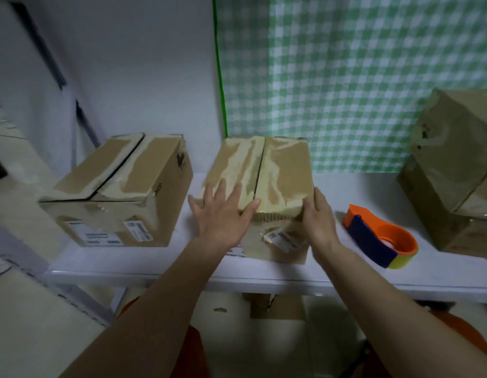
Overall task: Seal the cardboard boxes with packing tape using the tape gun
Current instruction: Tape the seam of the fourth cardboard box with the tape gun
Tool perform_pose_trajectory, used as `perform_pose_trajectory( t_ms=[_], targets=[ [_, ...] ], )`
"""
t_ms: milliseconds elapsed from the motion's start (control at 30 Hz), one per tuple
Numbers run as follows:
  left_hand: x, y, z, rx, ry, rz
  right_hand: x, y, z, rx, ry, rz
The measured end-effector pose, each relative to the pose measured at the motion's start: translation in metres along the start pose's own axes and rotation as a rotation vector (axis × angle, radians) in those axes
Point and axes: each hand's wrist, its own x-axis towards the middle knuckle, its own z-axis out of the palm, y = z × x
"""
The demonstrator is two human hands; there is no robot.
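- Both hands work the middle box [260,170] on a white shelf [144,264]: the left hand [223,214] lies flat with fingers spread on the near left corner of its top, holding nothing, while the right hand [320,216] is set against the near right corner, thumb on the top edge; how its fingers lie on the far side cannot be made out.
- Just right of the right hand, untouched, the orange and blue tape gun [378,238] rests on the shelf with a yellowish roll at its near end.
- Down the middle of the box, between the hands, the flap seam shows as a dark open line; pale, torn patches mark the cardboard on either side, and no fresh strip appears to cross the seam.
- Left of the left hand, a second box [119,186] sits with its centre seam also dark and gaping; it appears unsealed.
- Far right of the right hand, a third box [455,170] stands tilted, with glossy patches; whether it is taped shut cannot be told.
- By this reading, the sealing is barely begun: at least two boxes await tape.
- White shipping labels [140,229] with barcodes sit on the front of the left box, and a torn one [280,237] on the middle box; the print is too blurred to read.
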Motion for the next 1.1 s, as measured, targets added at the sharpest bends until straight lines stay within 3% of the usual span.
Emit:
perform_pose_trajectory(
  t_ms=[100, 300, 567, 767, 900, 1000, 1100],
  targets=[
    [-0.002, 0.014, -0.008, 0.045, -0.104, 0.035, -0.035, -0.001, 0.015, 0.086, -0.055, -0.019],
    [-0.009, 0.058, -0.006, 0.078, -0.191, 0.159, -0.014, -0.024, -0.004, -0.006, 0.080, -0.047],
    [-0.021, 0.048, -0.010, 0.043, -0.176, 0.443, 0.024, -0.043, -0.016, -0.465, 0.033, -0.162],
    [-0.038, 0.003, -0.025, -0.167, -0.183, 0.560, 0.047, -0.046, -0.012, -0.865, 0.032, -0.259],
    [-0.042, -0.011, -0.028, -0.133, -0.011, 0.440, 0.059, -0.039, -0.011, -1.044, -0.004, -0.143],
    [-0.045, -0.015, -0.013, -0.033, 0.124, 0.214, 0.058, -0.033, -0.012, -0.975, -0.045, -0.025],
    [-0.049, -0.011, 0.006, -0.116, 0.245, 0.101, 0.055, -0.030, -0.017, -0.935, -0.075, -0.063]
  ],
)
